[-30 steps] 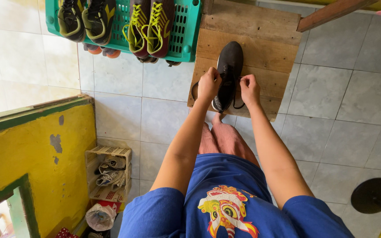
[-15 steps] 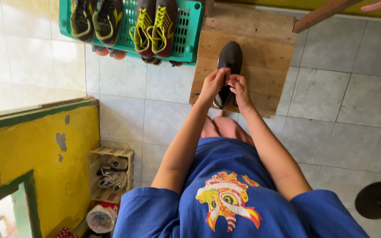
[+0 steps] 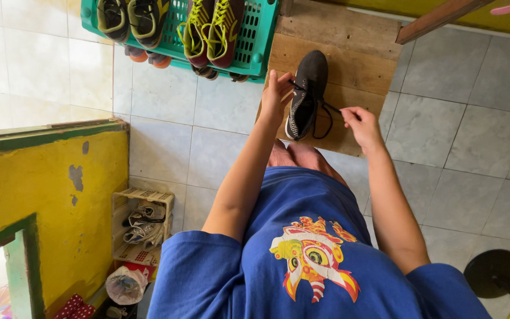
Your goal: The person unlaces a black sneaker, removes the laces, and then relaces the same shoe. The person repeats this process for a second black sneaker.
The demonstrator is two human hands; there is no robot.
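Nearest the camera, a blue shirt (image 3: 302,260) with a bright printed figure fills the lower frame; both forearms extend forward from it.

Right hand (image 3: 361,123): pinched shut on one end of a black shoelace (image 3: 329,109), drawn out to the side over the wooden platform (image 3: 349,53). Left hand (image 3: 275,94): closed on the other lace end at the near side of the black shoe (image 3: 307,94), fingers resting against its upper.

The black shoe sits worn on the foot, sole down on the wooden platform, toe pointing away from the person. A loose loop of lace hangs beside it.

Handling judgement: the lace is thin, limp and light; it likely slips unless pinched between thumb and fingertip close to the eyelets. The upper appears soft fabric and should give under pressure; the sole is probably stiffer and is the firmer place to steady the shoe.

Left and lower, a pale crate (image 3: 143,227) holds worn shoes beside a yellow wall (image 3: 48,201). Beyond, over the tiled floor (image 3: 455,136), a teal basket (image 3: 255,41) carries two pairs of sports shoes (image 3: 208,29).
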